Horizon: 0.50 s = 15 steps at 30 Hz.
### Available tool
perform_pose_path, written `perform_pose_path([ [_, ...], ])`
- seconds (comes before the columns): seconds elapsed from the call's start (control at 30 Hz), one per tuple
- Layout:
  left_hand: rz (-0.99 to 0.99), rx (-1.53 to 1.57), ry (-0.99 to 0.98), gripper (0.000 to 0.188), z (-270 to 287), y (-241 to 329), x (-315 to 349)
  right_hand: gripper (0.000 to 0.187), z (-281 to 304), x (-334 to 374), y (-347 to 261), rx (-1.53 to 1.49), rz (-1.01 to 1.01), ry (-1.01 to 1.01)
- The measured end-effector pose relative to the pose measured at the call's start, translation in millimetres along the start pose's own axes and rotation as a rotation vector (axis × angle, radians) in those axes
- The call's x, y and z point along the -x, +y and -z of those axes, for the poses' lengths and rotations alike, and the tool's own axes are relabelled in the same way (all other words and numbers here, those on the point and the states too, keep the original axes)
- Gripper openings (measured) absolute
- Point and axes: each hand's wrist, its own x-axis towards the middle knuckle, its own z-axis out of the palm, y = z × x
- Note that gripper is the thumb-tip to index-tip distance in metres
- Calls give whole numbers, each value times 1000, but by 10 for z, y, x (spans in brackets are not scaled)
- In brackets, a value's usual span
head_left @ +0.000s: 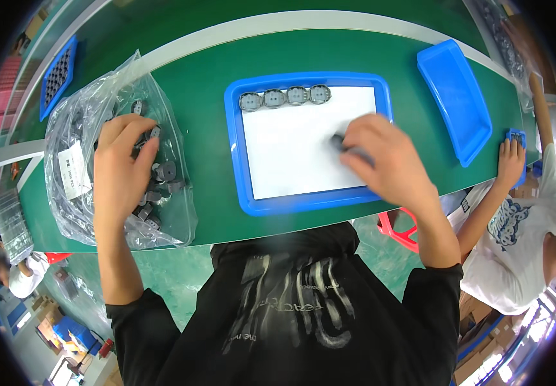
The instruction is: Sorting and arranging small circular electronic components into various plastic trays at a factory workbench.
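My left hand (123, 154) reaches into a clear plastic bag (184, 215) of small dark grey plastic parts (165, 170). Its fingers are curled, with a dark grey part (152, 134) between thumb and fingertips. Over a white sheet (291, 154) in a shallow blue tray (234, 148), my right hand (387, 161) pinches another dark grey plastic part (337, 141); motion smears it, so its exact shape is unclear. Several round grey plastic parts (273, 98) stand in a row along the tray's far edge, at its left.
An unoccupied blue bin (458, 103) lies at the right of the green table (207, 141). A blue tray of dark parts (58, 77) is at the far left. At the right, another person's hand (511, 161) rests near a small blue container. A red stool (399, 228) stands below the table edge.
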Motion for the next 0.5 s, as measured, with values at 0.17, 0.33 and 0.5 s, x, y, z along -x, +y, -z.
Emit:
perform_pose_path([
  [0.17, 43, -92, -52, 31, -91, -244, 77, 17, 84, -224, 292, 462, -31, 340],
  [0.33, 70, -49, -77, 29, -96, -239, 2, 13, 120, -220, 326, 531, 74, 340],
  [0.5, -10, -46, 32, 27, -100, -127, -67, 12, 119, -344, 363, 393, 234, 303],
])
